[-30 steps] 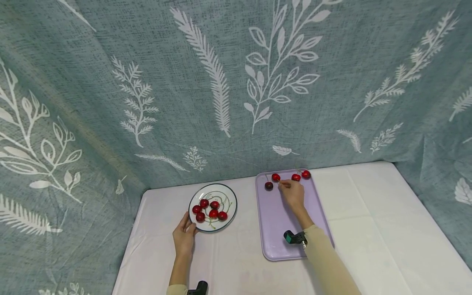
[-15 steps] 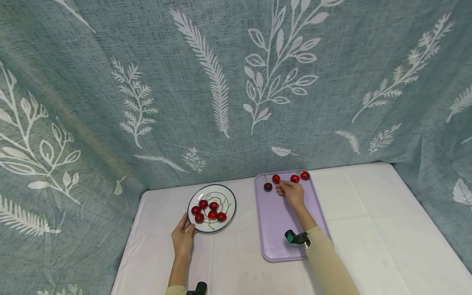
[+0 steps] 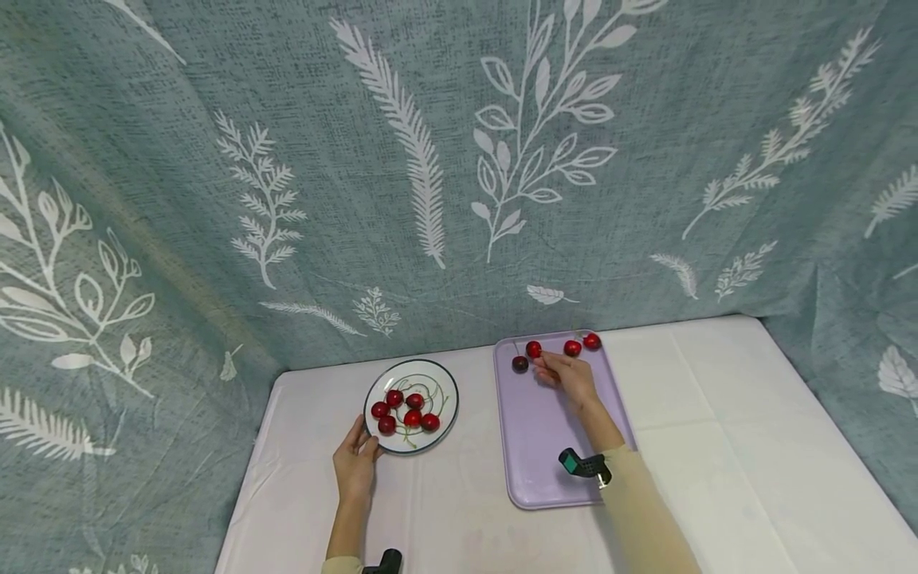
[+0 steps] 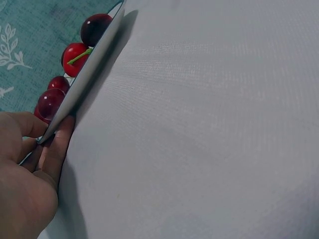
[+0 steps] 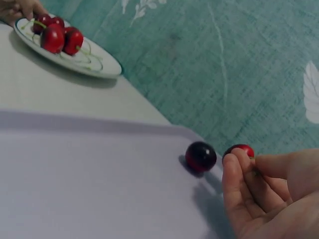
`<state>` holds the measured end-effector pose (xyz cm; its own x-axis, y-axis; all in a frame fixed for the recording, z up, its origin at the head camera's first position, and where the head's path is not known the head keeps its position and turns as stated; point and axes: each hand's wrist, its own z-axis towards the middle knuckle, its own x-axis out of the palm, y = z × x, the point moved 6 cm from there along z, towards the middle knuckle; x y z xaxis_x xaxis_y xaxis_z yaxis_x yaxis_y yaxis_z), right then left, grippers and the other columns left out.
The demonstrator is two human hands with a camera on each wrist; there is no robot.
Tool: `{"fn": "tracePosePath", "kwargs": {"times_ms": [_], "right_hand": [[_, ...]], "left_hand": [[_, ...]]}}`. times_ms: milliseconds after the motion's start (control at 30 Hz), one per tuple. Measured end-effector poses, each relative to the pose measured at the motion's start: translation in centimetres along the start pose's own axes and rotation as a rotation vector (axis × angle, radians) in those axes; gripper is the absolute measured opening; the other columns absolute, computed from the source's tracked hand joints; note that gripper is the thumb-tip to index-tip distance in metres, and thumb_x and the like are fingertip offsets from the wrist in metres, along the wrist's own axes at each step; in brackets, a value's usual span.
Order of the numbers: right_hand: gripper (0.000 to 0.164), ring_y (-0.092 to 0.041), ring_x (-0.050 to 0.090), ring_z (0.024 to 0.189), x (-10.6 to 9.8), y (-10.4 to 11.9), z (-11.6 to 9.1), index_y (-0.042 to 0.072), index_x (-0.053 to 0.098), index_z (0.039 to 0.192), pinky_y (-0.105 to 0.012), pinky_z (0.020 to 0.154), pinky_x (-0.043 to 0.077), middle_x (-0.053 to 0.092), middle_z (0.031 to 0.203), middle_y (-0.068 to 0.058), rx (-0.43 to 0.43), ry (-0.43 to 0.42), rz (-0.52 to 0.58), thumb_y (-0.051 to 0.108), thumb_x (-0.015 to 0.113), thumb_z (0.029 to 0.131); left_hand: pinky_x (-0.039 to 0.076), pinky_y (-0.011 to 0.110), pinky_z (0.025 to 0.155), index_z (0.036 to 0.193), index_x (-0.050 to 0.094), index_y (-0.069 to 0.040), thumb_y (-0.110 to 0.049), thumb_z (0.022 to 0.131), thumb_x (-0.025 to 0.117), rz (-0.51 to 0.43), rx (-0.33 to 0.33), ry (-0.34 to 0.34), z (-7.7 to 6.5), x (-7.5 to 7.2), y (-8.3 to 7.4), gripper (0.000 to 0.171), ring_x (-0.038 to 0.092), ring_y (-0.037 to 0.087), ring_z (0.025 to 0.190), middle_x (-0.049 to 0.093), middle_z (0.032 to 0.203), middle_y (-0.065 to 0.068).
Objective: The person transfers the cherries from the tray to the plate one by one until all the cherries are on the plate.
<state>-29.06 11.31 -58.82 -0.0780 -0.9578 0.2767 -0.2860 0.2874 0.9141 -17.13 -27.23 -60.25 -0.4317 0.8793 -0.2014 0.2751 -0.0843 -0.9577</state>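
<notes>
In the right hand (image 3: 574, 381), fingers bent, a red cherry (image 3: 534, 349) is pinched by its stem at the far end of the smooth purple tray (image 3: 541, 446), just beside a dark cherry (image 3: 519, 364). By the left hand (image 3: 355, 466), thumb above, fingers beneath, the round, dark-rimmed plate (image 3: 411, 369) of glossy cherries (image 3: 412, 418) is gripped at its near-left edge.

On our white cloth-covered desk (image 3: 717, 399), we have the round white dark-rimmed plate (image 3: 412, 371) left of the rectangular purple tray (image 3: 534, 446). Six round red cherries (image 3: 412, 418) lie on the plate, with the left hand (image 3: 355, 470) at its near-left edge. The right hand (image 3: 572, 379) is over the tray's far end, two more cherries (image 3: 519, 364) by its fingertips, two behind it. Beyond hangs the teal leaf-printed fabric curtain (image 3: 459, 303)
</notes>
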Motion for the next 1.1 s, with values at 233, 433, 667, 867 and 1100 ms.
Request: {"fn": "tracePosePath", "kwargs": {"times_ms": [233, 433, 667, 867, 1100], "right_hand": [[0.036, -0.007, 0.07, 0.076, 2.2, 0.3, -0.7, -0.017, 0.054, 0.127, -0.025, 0.08, 0.062, 0.074, 0.09, -0.005, -0.017, 0.061, 0.006, 0.004, 0.055, 0.099], [0.033, -0.011, 0.071, 0.078, 4.7, -0.2, -1.1, -0.016, 0.058, 0.123, -0.027, 0.08, 0.062, 0.074, 0.095, -0.012, -0.015, 0.108, 0.0, 0.004, 0.057, 0.097], [0.031, -0.01, 0.07, 0.077, 7.6, -1.3, -1.8, -0.015, 0.061, 0.12, -0.021, 0.074, 0.062, 0.074, 0.096, -0.014, 0.013, 0.169, -0.042, 0.005, 0.058, 0.097], [0.029, -0.009, 0.069, 0.074, 9.4, -2.4, -2.2, -0.015, 0.063, 0.118, -0.02, 0.072, 0.062, 0.073, 0.097, -0.018, 0.027, 0.185, -0.074, 0.003, 0.058, 0.096], [0.03, -0.008, 0.067, 0.071, 11.6, -4.2, -3.2, -0.019, 0.061, 0.117, -0.021, 0.071, 0.063, 0.072, 0.094, -0.022, 0.041, 0.292, -0.134, 0.002, 0.055, 0.097]], "left_hand": [[0.058, 0.014, 0.079, 0.15, 0.035, 0.0, 0.004, 0.094, 0.049, 0.005, -0.001, 0.0, 0.2, -0.4, 0.0, 0.058, 0.058, -0.006, 0.087, 0.051, 0.135, 0.029], [0.059, 0.015, 0.08, 0.15, 0.036, -0.002, 0.004, 0.095, 0.05, -0.018, -0.023, 0.004, 0.1, -0.5, -0.1, 0.057, 0.059, -0.004, 0.089, 0.051, 0.135, 0.027], [0.058, 0.015, 0.082, 0.15, 0.035, 0.0, 0.004, 0.095, 0.05, -0.03, -0.018, 0.011, 0.0, 0.0, -0.2, 0.057, 0.059, -0.004, 0.091, 0.05, 0.136, 0.028], [0.059, 0.016, 0.08, 0.149, 0.036, 0.0, 0.004, 0.094, 0.05, -0.038, -0.004, 0.004, 0.2, 0.2, -0.3, 0.057, 0.06, -0.005, 0.088, 0.051, 0.136, 0.027], [0.059, 0.016, 0.08, 0.149, 0.036, 0.0, 0.005, 0.095, 0.05, -0.027, -0.013, -0.001, 0.1, 0.1, -0.1, 0.057, 0.06, -0.003, 0.089, 0.052, 0.135, 0.026]]}}
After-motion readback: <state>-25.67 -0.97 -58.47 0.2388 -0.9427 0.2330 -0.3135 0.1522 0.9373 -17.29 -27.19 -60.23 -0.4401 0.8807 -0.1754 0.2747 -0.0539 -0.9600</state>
